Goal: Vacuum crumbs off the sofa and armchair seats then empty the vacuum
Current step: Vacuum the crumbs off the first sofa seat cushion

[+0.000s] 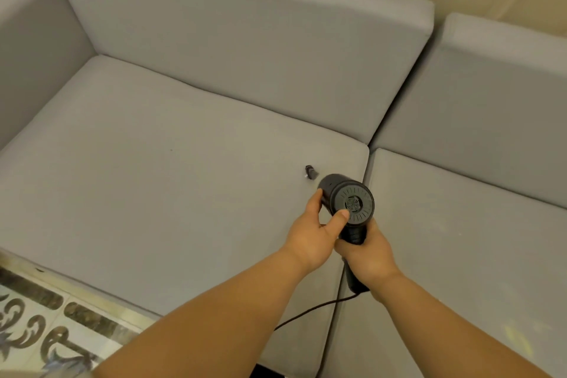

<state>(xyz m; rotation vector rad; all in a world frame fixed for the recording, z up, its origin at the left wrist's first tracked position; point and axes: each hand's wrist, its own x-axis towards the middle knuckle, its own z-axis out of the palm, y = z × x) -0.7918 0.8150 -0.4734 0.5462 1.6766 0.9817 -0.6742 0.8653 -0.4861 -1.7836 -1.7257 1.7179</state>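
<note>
A black handheld vacuum (348,199) points down at the grey sofa seat cushion (159,181), its nozzle tip (310,171) touching the fabric near the cushion's right edge. My right hand (366,255) grips the vacuum's handle from below. My left hand (313,233) holds the round motor body, thumb on the vented rear cap and fingers curled round its left side. A thin black cord (310,313) trails from the handle down over the seat front. A tiny dark speck (171,150) lies mid-cushion.
A second grey seat cushion (460,255) adjoins on the right, with a seam between the two. Back cushions (245,49) rise behind and an armrest (27,49) stands at the left. Patterned floor tiles (46,325) show at the lower left.
</note>
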